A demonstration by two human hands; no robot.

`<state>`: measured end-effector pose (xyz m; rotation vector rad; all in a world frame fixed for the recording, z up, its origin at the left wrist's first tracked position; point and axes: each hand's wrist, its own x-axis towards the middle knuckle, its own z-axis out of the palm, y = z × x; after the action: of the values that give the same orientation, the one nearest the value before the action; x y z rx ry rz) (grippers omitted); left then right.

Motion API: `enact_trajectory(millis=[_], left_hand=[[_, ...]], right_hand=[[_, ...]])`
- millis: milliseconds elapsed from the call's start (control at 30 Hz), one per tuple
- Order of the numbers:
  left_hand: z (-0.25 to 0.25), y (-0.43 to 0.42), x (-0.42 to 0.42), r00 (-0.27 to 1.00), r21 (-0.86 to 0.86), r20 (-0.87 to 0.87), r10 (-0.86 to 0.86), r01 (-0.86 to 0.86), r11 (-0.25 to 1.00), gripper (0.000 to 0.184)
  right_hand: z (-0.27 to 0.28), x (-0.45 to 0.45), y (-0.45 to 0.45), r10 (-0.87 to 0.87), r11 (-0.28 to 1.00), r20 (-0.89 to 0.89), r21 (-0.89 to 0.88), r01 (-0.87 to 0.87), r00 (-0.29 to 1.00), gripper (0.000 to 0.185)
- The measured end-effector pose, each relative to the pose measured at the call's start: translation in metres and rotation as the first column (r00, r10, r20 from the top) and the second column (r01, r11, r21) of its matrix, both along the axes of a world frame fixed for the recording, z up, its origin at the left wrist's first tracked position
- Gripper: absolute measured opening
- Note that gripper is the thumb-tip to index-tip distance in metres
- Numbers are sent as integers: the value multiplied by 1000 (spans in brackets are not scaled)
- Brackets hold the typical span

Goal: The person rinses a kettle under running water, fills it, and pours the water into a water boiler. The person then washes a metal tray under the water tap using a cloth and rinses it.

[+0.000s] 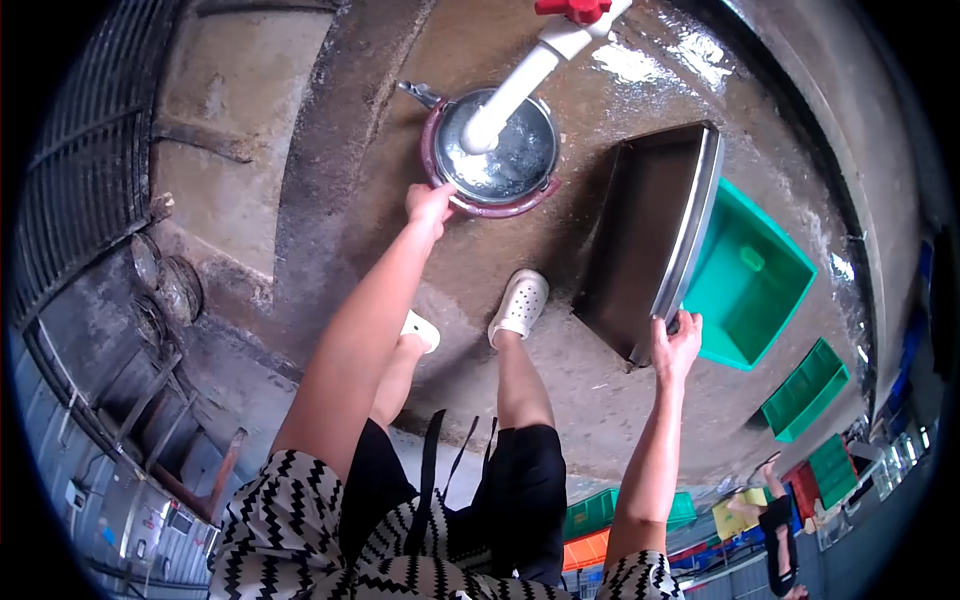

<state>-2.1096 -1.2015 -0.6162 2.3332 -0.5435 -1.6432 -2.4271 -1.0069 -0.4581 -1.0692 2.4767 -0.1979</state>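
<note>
My left hand (430, 208) is closed on the near left rim of a round maroon basin (500, 211) on the wet floor. Inside it is a round grey vessel holding rippling water (505, 160). A white pipe (525, 88) with a red valve handle (574, 9) reaches down over the water. On the other side, my right hand (678, 345) grips the lower corner of a deep rectangular dark metal pan (645, 220), which is tipped up on its side. Its fingers curl around the shiny rim.
A green plastic crate (750, 270) sits right behind the metal pan. Farther right is a smaller green crate (805, 390). A metal grate (80, 150) runs along the left. In the lower right background another person (778, 535) is among coloured crates. White clogs (521, 303) are on my feet.
</note>
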Motion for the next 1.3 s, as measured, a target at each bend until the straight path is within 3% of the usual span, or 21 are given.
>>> enact_trajectory(millis=[67,100,133,200,233,333,500,600,767,933,1300], left_hand=[[13,3,-8,941,-10,-175,288,-294,956,29],[16,4,-8,914,-19,-305,268,-287,958,23],[16,1,-11,914,-21,-304,268,-288,958,23],[15,-6,-24,673,65,-552,493,-554,830,29],[28,-13,-36,641,76,-549,536,-601,796,23],[25,-20,-40,553,177,-603,576,-611,772,21],[23,-17,-31,586,204,-536,607,-608,767,12],[24,-17,-26,552,235,-593,586,-578,782,9],[20,-13,-26,525,203,-658,540,-566,799,5],[18,-11,-31,545,132,-647,534,-609,782,7],[20,-13,-36,576,170,-554,601,-629,759,11]], right_hand=[[2,5,-3,-2,1000,3,12,1,1000,23],[4,7,-5,0,1000,4,25,0,1000,23],[3,8,-6,0,1000,5,24,0,1000,23],[3,10,-8,-5,999,1,37,5,1000,24],[3,10,-10,-8,999,2,37,8,1000,24],[4,12,-13,-9,999,-6,34,9,1000,25],[6,16,-18,-4,995,19,95,2,1000,30],[8,21,-19,-17,995,26,102,15,999,31],[1,26,-11,-12,993,39,121,7,999,33],[-1,29,-6,-9,993,58,119,2,998,32],[1,26,-9,13,996,49,88,-18,999,32]])
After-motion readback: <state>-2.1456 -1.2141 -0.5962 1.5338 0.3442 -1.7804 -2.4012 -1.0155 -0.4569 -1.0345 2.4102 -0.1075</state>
